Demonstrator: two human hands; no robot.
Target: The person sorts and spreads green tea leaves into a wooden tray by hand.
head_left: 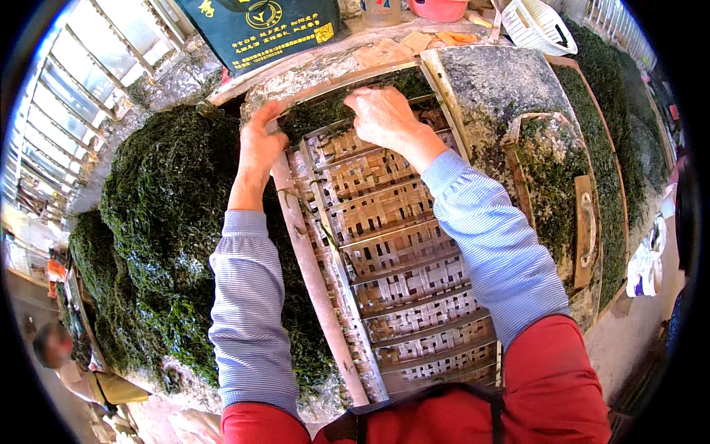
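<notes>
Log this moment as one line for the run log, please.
left hand: gripping bamboo tray edge pole | right hand: spreading seaweed at tray's far end | seaweed heap: left of tray

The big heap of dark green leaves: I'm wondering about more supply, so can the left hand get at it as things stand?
Probably yes: the left hand rests on the woven bamboo tray edge, with the heap of leaves right beside it and nothing between.

Bright daylight, sharp at centre. Soft shadows beside the sleeves (473,222). Glare on the window (81,81). Strong fisheye bending, black corners, blurred rim.
</notes>
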